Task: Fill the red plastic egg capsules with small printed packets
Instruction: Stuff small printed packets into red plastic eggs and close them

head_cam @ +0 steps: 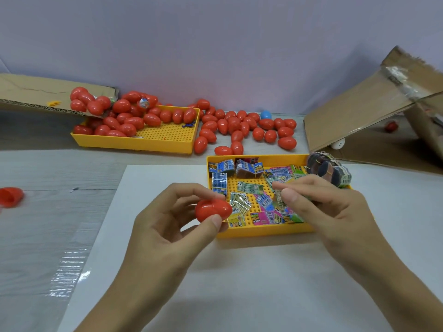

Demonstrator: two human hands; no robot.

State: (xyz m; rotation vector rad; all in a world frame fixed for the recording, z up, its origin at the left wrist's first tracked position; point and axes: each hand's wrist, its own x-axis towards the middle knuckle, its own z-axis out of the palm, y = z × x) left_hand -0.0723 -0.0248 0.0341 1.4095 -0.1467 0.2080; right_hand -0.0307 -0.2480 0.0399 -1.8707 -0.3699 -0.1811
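Observation:
My left hand (167, 221) grips a closed red egg capsule (212, 209) between thumb and fingers, just left of the near yellow tray (263, 232). Several small printed packets (249, 188) lie loose in that tray. My right hand (330, 204) hovers over the tray with thumb and forefinger pressed together, pinching what looks like one small packet (278, 198) at the fingertips. The hands are a short gap apart.
A far yellow tray (134, 144) holds several red eggs, and more red eggs (239, 130) lie on the table beside it with one blue egg (265, 115). A banded packet bundle (328, 168) sits at the near tray's corner. An open red shell (10, 196) lies left. Cardboard boxes (359, 111) flank the table.

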